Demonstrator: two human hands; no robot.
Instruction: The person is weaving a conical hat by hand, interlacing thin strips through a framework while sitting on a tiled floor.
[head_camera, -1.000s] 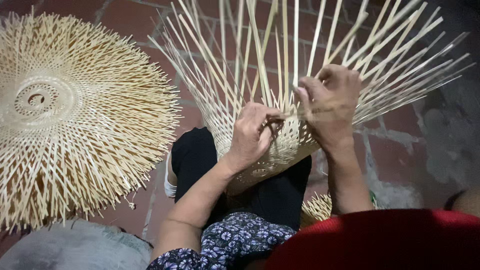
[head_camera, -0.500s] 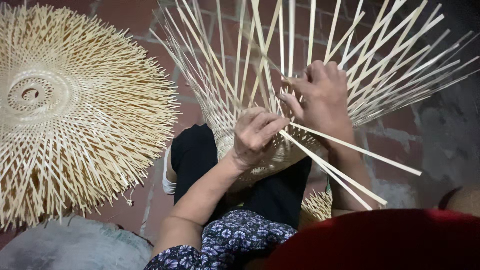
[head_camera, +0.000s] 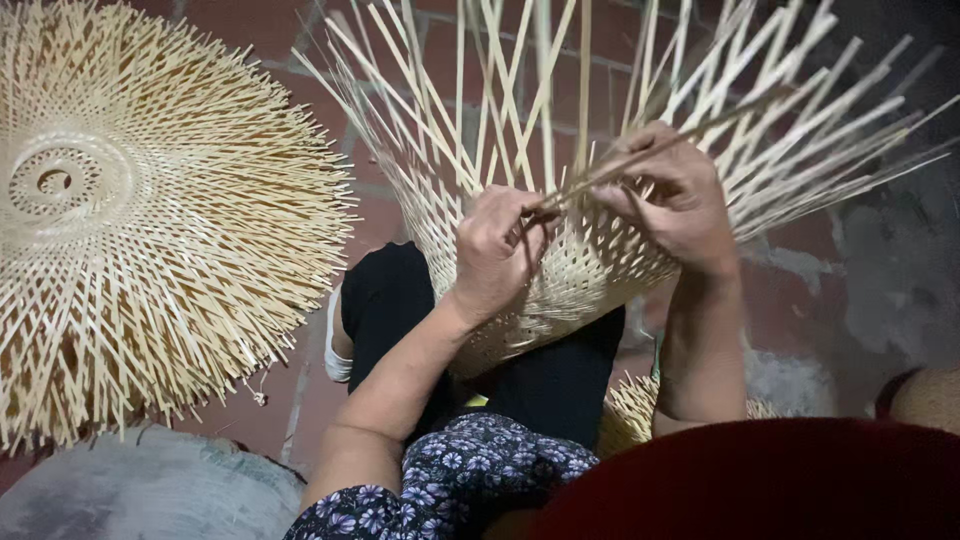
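Note:
A half-woven bamboo basket rests on my lap, its woven bottom toward me and many loose pale strips fanning up and out. My left hand is closed on the basket's wall, pinching the near end of a bamboo strip. My right hand grips the same strip a little farther along, fingers curled over it and over the upright strips. The strip slants up to the right across the basket's spokes.
A second, flat round bamboo weave with radiating strips lies on the red brick floor at left. A grey sack-like surface is at lower left. A red rounded object fills the lower right.
The loose strips that slanted down to the right half a second ago are now swung up to the right. Both hands have closed together over the basket wall.

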